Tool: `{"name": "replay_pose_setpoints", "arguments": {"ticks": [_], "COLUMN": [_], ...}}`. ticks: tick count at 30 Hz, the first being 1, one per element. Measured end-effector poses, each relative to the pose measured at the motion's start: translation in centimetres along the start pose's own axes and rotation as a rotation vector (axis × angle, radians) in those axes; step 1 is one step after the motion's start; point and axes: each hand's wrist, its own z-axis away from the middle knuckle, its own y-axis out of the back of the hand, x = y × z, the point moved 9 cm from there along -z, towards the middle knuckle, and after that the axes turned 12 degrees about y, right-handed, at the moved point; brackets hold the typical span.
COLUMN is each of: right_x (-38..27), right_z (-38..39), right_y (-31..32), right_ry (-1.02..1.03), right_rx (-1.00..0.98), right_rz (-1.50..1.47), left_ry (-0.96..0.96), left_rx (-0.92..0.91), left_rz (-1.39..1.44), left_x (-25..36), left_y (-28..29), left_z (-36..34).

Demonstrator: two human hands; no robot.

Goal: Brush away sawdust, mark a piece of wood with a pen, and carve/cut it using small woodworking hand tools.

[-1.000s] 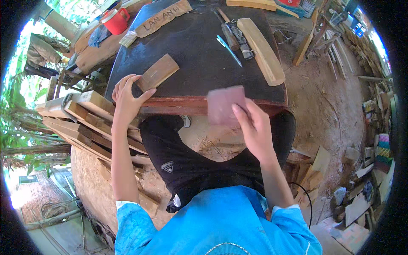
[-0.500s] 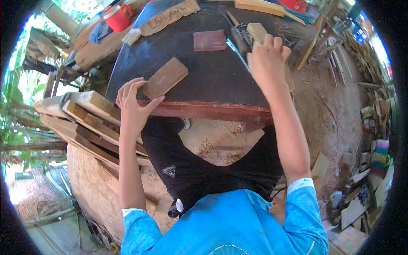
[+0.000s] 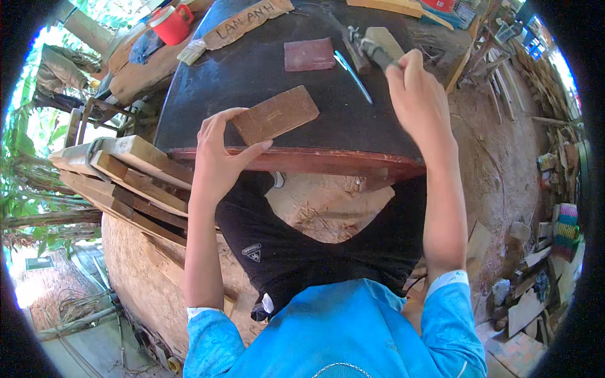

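Small brown wood block (image 3: 275, 114) lying flat on the dark counter (image 3: 252, 69) near its front edge, slanted, far end raised toward the right. Left hand (image 3: 220, 157) cupped around the block's near-left corner, thumb along the near edge, fingers curled over the left end; grip grasping the block against the counter top. Right hand (image 3: 421, 101) well to the right of that grip and farther up the counter, clenched around the grey handle of a tool (image 3: 373, 49); tool head partly hidden among other tools, kind not clear.

Between the two grips, beyond the block: a flat reddish-brown square sheet (image 3: 309, 54), apart from the block, and just right of it a slim blue-handled tool (image 3: 350, 73) lying slantwise. Past the right grip, a pale wooden piece (image 3: 386, 39) beside the gripped tool.

Farther from the left grip, at the counter's far-left rim: a long wooden sign (image 3: 247, 22) with carved letters, lying slantwise, a pale brush (image 3: 191, 51) at its left end. Beyond that, a red lidded jug (image 3: 172, 24) and blue cloth (image 3: 144, 45) on a neighbouring wooden surface.

Below and left of the left grip, beside the counter's reddish front edge: stacked wooden planks (image 3: 126, 170), tilted. Under the counter, black trousers (image 3: 283, 252) and blue sleeves. Right of the right grip: bare dirt floor (image 3: 504, 151) with scattered wood scraps.
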Motion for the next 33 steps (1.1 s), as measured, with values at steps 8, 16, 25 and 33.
{"name": "replay_pose_setpoints", "arguments": {"ticks": [8, 16, 25, 33], "right_x": [-7.1, -9.2, -9.8, -11.3], "right_z": [11.5, 14.0, 14.2, 12.2], "right_y": [4.3, 6.0, 6.2, 6.7], "right_ry": [0.055, 0.054, 0.161, 0.219], "right_rx": [-0.102, -0.192, -0.241, -0.264], "right_rz": [-0.381, -0.283, -0.069, 0.073], "left_ry": [-0.116, -0.232, -0.362, -0.468], "left_rx": [-0.058, -0.029, 0.012, 0.042], "left_rz": [-0.085, -0.134, -0.213, -0.391], "left_x": [3.0, 5.3, 5.7, 6.4], "left_y": [-2.6, -6.0, -7.0, -7.7], "left_z": [-0.9, -2.2, -1.5, -1.0]}}
